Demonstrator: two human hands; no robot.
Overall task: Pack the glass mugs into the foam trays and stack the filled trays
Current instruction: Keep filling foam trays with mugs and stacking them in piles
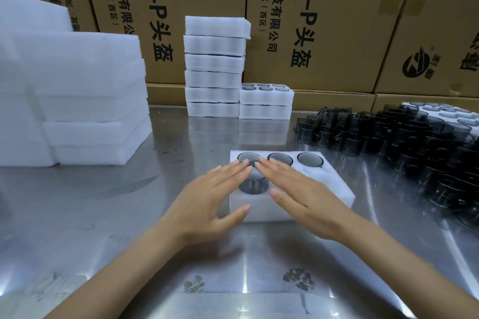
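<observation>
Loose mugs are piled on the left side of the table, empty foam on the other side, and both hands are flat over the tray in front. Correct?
Not quite. The head view shows the loose mugs piled on the right, and the empty foam stacked on the left. Both the left hand and right hand are indeed flat over the tray in front.

Two bare forearms lead to the left hand (207,197) and right hand (303,194); no sleeves, gloves, rings or watch show, and the fingernails are short and unpainted
</observation>
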